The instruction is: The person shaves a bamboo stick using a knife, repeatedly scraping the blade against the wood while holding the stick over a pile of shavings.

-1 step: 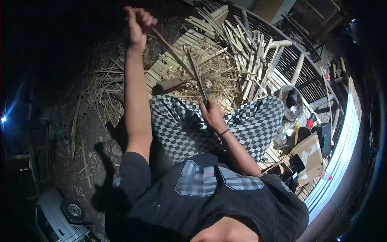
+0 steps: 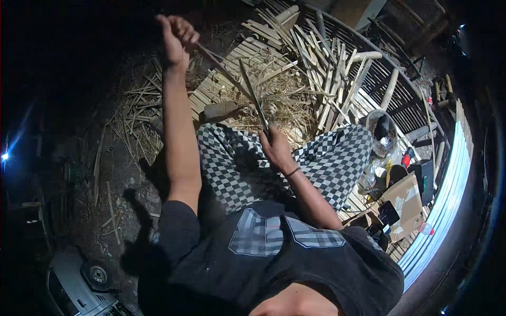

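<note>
1. Narrow strip (image 2: pixel 226 76) is held at its far end by the left hand (image 2: pixel 180 42); from that grip the rest of its length is led rightward and back toward the body, well clear of the forearm.
2. The left grip is seen as a clench: the fingers are curled over the strip's end, while the thumb is stuck up away from it.
3. A knife (image 2: pixel 258 107) is grasped by the right hand (image 2: pixel 278 149), its handle mostly covered by the curled fingers; from this grip the blade is pointed away from the body and slightly leftward.
4. The strip's long axis is set on a slant across the blade's, and the two are seen to meet ahead and a little left of the right grip. Whether the edge is touched by the strip cannot be told.
5. The crossing is placed nearer to the right hand than to the left, which is held farther out at arm's length.
6. Below the crossing, loose shavings (image 2: pixel 287 92) are spread; a dark block (image 2: pixel 220 109) is set left of the right grip, just beyond the checked trousers (image 2: pixel 226 174), and split sticks (image 2: pixel 329 79) are heaped ahead and to the right.
</note>
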The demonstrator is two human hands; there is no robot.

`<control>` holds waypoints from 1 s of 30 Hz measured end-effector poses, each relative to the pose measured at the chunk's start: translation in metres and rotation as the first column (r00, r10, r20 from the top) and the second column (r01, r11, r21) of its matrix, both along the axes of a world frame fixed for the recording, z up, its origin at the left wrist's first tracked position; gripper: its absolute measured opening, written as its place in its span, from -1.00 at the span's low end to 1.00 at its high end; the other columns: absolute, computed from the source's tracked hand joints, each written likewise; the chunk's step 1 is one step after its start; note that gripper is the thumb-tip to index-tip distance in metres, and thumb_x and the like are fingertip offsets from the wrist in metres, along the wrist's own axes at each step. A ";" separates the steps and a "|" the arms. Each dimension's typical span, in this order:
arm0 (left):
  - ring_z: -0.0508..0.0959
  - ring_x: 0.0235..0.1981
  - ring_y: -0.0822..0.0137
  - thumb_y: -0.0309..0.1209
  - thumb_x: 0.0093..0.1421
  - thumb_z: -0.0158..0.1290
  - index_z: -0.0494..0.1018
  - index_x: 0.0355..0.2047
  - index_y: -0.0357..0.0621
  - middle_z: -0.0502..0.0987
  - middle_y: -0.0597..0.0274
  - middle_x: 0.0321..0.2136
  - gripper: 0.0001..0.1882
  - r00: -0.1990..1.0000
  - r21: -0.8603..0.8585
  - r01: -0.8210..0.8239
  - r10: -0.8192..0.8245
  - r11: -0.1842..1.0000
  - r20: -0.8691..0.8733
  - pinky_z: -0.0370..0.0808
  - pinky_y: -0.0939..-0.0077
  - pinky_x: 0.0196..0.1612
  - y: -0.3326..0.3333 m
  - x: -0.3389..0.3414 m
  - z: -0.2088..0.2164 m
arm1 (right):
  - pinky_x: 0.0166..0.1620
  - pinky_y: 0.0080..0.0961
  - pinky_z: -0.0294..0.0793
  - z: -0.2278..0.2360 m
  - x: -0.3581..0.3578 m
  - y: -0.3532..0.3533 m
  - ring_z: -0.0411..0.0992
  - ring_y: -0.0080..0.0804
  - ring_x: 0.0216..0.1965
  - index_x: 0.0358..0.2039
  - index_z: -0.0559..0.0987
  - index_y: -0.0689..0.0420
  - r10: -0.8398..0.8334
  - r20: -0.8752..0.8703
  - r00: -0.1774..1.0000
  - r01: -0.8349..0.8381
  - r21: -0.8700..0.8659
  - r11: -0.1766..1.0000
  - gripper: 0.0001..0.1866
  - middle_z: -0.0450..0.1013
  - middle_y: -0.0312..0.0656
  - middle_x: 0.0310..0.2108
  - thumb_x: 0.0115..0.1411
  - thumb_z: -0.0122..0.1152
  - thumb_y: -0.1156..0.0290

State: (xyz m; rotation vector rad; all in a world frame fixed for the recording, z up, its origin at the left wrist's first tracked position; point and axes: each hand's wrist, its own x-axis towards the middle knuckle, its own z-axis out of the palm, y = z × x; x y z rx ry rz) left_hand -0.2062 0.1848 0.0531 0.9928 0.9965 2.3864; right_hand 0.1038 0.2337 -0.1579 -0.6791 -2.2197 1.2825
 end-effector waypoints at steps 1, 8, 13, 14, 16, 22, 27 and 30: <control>0.08 -0.68 0.51 0.18 0.32 -0.17 0.15 -0.53 0.00 0.06 0.45 -0.67 -0.46 0.991 0.000 -0.117 0.117 0.993 -0.058 0.08 0.57 -0.61 -0.010 0.016 -0.004 | -0.47 -0.20 0.34 0.013 -0.003 -0.002 0.42 0.07 -0.56 -0.28 0.46 0.23 0.039 0.025 0.999 -0.039 0.009 0.999 -0.77 0.42 0.08 -0.59 0.26 0.16 0.30; -0.14 -0.71 0.53 0.30 0.30 -0.28 -0.03 -0.69 0.05 -0.08 0.48 -0.77 -0.33 0.988 0.094 -0.107 0.116 0.990 -0.101 -0.18 0.50 -0.66 -0.095 0.125 -0.032 | -0.39 -0.13 0.40 0.066 -0.020 -0.025 0.45 0.15 -0.46 -0.26 0.38 0.20 0.238 0.052 0.970 -0.239 0.006 0.971 -0.77 0.45 0.10 -0.53 0.20 0.19 0.35; -0.17 -0.75 0.51 0.13 0.37 -0.27 -0.07 -0.72 0.08 -0.08 0.48 -0.83 -0.38 0.967 0.052 -0.255 0.255 0.966 -0.010 -0.22 0.49 -0.66 -0.109 0.157 -0.043 | -0.38 -0.10 0.43 0.002 -0.035 -0.014 0.47 0.18 -0.43 -0.13 0.44 0.20 0.241 0.037 0.970 -0.241 0.001 0.971 -0.72 0.46 0.15 -0.53 0.18 0.18 0.38; -0.18 -0.75 0.51 0.12 0.38 -0.28 -0.08 -0.72 0.08 -0.10 0.48 -0.83 -0.38 0.936 0.048 -0.352 0.352 0.935 0.014 -0.23 0.49 -0.66 -0.114 0.159 -0.044 | -0.37 -0.09 0.43 -0.003 -0.037 -0.011 0.47 0.18 -0.43 -0.11 0.45 0.20 0.220 0.052 0.974 -0.212 -0.133 0.968 -0.70 0.46 0.16 -0.53 0.18 0.19 0.38; -0.20 -0.75 0.51 0.10 0.38 -0.29 -0.09 -0.72 0.08 -0.11 0.48 -0.83 -0.39 0.896 0.038 -0.444 0.443 0.895 0.036 -0.23 0.49 -0.65 -0.118 0.159 -0.046 | -0.37 -0.08 0.43 -0.002 -0.043 -0.009 0.48 0.19 -0.43 -0.11 0.47 0.23 0.256 0.044 0.966 -0.245 -0.176 0.953 -0.69 0.48 0.18 -0.51 0.17 0.20 0.36; -0.21 -0.75 0.53 0.07 0.40 -0.31 -0.12 -0.71 0.09 -0.14 0.48 -0.82 -0.41 0.788 0.011 -0.609 0.603 0.793 0.124 -0.25 0.48 -0.65 -0.108 0.159 -0.040 | -0.39 -0.10 0.41 0.028 -0.045 -0.030 0.47 0.18 -0.45 -0.33 0.40 0.17 0.282 0.012 0.959 -0.280 0.142 0.949 -0.81 0.46 0.12 -0.56 0.17 0.19 0.37; -0.21 -0.76 0.54 0.09 0.40 -0.31 -0.13 -0.70 0.09 -0.15 0.49 -0.81 -0.40 0.818 -0.004 -0.571 0.569 0.821 0.083 -0.26 0.50 -0.66 -0.102 0.153 -0.036 | -0.30 0.00 0.47 -0.030 -0.058 0.007 0.50 0.14 -0.38 -0.07 0.47 0.13 0.206 0.154 0.966 -0.201 -0.049 0.978 -0.64 0.52 0.09 -0.48 0.15 0.21 0.27; -0.21 -0.77 0.55 0.08 0.40 -0.30 -0.13 -0.71 0.10 -0.15 0.48 -0.82 -0.40 0.824 0.026 -0.559 0.551 0.829 0.130 -0.28 0.50 -0.66 -0.102 0.148 -0.039 | -0.37 -0.05 0.44 -0.025 -0.062 0.007 0.47 0.19 -0.42 -0.25 0.47 0.21 0.216 0.123 0.969 -0.219 0.011 0.976 -0.80 0.47 0.14 -0.54 0.15 0.18 0.39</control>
